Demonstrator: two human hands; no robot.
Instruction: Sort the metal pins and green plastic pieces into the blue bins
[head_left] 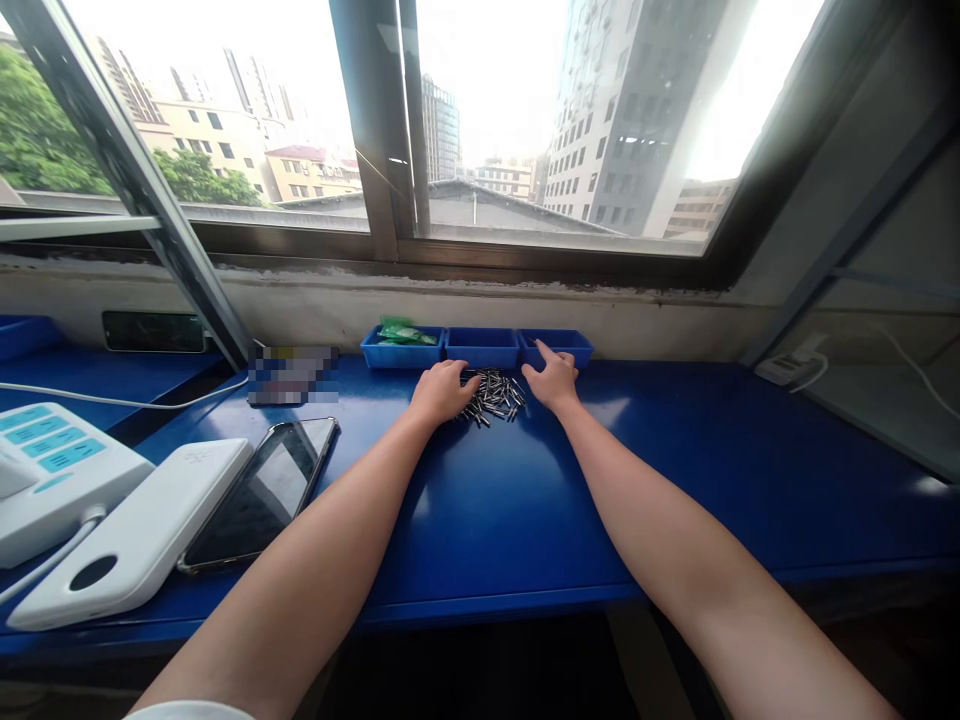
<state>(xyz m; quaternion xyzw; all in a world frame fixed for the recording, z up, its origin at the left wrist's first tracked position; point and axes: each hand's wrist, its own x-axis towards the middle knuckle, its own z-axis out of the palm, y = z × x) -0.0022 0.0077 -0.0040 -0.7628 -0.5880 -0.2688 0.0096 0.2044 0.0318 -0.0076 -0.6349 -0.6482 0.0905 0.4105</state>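
A loose pile of small dark metal bits (493,396), slim and rod-like, lies on the blue table in front of the bins. My left hand (442,392) rests at the pile's left edge, fingers curved and thumb apart, reaching toward the bits. On the other side, my right hand (553,380) has its index finger stretched over the front of the right blue bin (576,350). Its thumb sits apart near the pile's right edge, and I see nothing held. The middle blue bin (481,348) stands between the hands, behind the pile. Green plastic packets (401,331) fill the left blue bin (397,355).
To the left lie a phone (262,495), a white power bank (139,530) and a white power strip (64,470). A cable (172,405) crosses behind them. A metal shelf post (180,240) rises at left, and a window (487,130) backs the blue table (495,520).
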